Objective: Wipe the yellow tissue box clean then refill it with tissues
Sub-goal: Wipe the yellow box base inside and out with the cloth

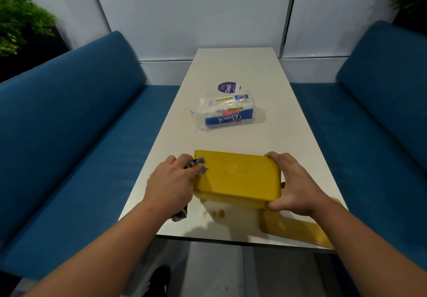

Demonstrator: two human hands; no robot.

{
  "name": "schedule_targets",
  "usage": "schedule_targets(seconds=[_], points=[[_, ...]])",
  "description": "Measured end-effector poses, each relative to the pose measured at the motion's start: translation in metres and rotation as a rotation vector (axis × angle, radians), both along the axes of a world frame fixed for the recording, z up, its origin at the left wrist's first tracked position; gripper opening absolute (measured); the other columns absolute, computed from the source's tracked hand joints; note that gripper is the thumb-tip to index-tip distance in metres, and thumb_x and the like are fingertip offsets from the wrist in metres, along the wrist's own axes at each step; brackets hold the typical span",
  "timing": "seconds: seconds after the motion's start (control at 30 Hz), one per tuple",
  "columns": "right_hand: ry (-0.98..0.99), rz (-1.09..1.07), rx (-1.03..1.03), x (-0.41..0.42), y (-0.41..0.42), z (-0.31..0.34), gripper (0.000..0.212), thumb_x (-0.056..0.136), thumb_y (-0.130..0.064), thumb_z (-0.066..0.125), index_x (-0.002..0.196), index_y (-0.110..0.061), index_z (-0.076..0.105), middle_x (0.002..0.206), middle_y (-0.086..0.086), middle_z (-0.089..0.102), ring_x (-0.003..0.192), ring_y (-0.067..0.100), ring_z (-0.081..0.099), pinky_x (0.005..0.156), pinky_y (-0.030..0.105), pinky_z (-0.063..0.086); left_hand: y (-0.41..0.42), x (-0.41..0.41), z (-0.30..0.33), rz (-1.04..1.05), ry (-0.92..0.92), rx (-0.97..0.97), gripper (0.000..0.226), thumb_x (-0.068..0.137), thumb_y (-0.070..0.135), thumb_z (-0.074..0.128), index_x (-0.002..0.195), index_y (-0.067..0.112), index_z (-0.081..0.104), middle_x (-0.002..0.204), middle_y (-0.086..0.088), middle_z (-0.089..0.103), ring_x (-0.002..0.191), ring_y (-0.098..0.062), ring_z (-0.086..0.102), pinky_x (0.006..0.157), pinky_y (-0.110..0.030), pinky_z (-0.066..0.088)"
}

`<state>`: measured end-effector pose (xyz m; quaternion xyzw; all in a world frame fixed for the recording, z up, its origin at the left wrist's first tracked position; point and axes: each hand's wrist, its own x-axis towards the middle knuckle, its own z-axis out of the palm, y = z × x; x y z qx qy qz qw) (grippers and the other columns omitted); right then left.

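Observation:
The yellow tissue box (238,176) is tilted up off the white table (288,121) near its front edge. My right hand (293,185) grips the box's right end, fingers over the top and thumb below. My left hand (171,183) holds a grey cloth (198,164) bunched against the box's left end; a tail of the cloth hangs below my wrist. A second yellow piece (298,227), apparently the box's lid, lies flat on the table under my right forearm. A plastic pack of tissues (225,112) with a blue label lies farther back on the table.
A round purple sticker (228,87) sits on the table behind the tissue pack. Small brownish spots (216,214) mark the table under the box. Blue sofa benches (69,134) flank the table on both sides. White wall panels stand behind, plants in both upper corners.

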<state>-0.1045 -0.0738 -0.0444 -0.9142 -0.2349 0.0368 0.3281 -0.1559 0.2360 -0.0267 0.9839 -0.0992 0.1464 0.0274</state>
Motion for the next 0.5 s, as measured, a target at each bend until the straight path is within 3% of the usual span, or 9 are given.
schedule_targets(seconds=[0.17,0.37,0.5], points=[[0.007,0.017,0.016,-0.002,-0.001,-0.004,0.109,0.052,-0.041,0.088,0.137,-0.045,0.021,0.126,-0.016,0.029,0.112,0.013,0.039,0.072,0.013,0.042,-0.033,-0.006,-0.003,-0.159,0.042,0.035,0.045,0.085,0.027,0.035,0.117,0.032,0.065,0.114,0.001,0.06,0.078,-0.023,0.05,0.063,-0.04,0.052],[0.019,0.006,0.017,-0.002,0.001,-0.006,0.109,0.051,-0.047,0.085,0.139,-0.043,0.02,0.127,-0.015,0.03,0.112,0.013,0.039,0.074,0.016,0.043,-0.015,-0.002,0.001,-0.013,-0.014,-0.032,0.036,0.082,0.019,0.055,0.113,0.033,0.068,0.112,0.0,0.063,0.077,-0.022,0.051,0.063,-0.037,0.052],[-0.004,0.012,0.021,-0.004,0.002,-0.006,0.108,0.05,-0.049,0.083,0.138,-0.044,0.02,0.125,-0.017,0.029,0.111,0.013,0.04,0.072,0.014,0.042,-0.048,-0.01,0.001,-0.257,0.033,0.022,0.038,0.077,0.02,0.051,0.109,0.032,0.07,0.107,0.0,0.064,0.072,-0.023,0.052,0.061,-0.036,0.051]])
